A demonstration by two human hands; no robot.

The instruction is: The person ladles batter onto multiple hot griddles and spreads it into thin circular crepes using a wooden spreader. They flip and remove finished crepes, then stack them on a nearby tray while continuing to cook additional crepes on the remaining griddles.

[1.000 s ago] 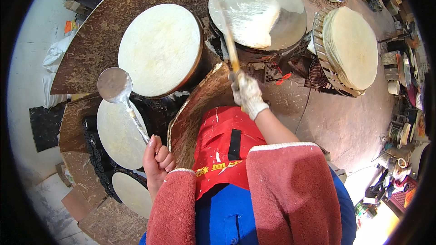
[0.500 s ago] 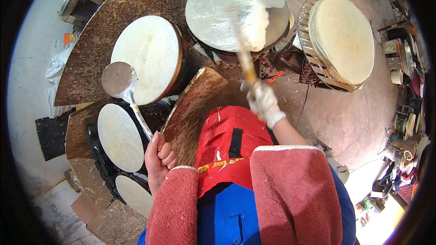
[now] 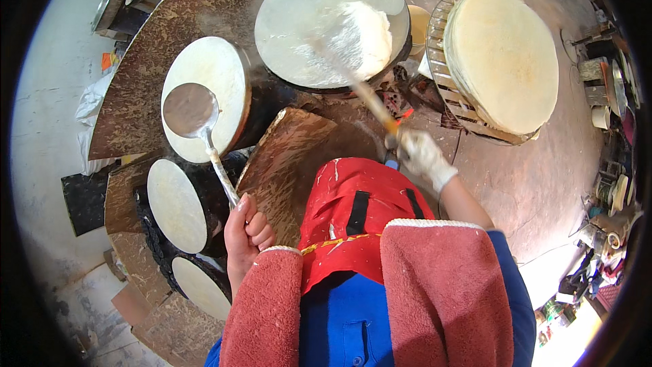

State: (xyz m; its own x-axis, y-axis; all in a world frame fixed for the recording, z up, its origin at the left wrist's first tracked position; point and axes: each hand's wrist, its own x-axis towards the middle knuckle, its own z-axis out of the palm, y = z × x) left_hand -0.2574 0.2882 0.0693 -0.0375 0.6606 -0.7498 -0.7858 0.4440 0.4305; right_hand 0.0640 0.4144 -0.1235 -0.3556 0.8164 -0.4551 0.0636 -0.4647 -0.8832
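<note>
My left hand [image 3: 248, 231], bare, is closed round the handle of a metal ladle [image 3: 190, 110], whose bowl hangs over a round griddle with a pale sheet [image 3: 204, 81]. My right hand [image 3: 422, 156], in a whitish glove, grips a long wooden-handled tool [image 3: 371, 103]. The tool's far end is blurred with motion over the large round griddle [image 3: 285, 0] at the top. White batter [image 3: 372, 37] lies there, thick at the right and smeared thinly leftward. Whether the tool's head touches the batter I cannot tell.
Two more round pale-topped griddles [image 3: 178, 205] [image 3: 201, 288] stand at the lower left. Right of the large griddle, a stack of thin round pancakes [image 3: 502, 61] rests on a wire rack [image 3: 438, 61]. A brown curved board [image 3: 278, 156] stands before me. Assorted clutter lines the right wall.
The tool's far end has swept left across the griddle, smearing batter that way; my right hand has shifted slightly right and down. The ladle's bowl now overlaps more of the left griddle.
</note>
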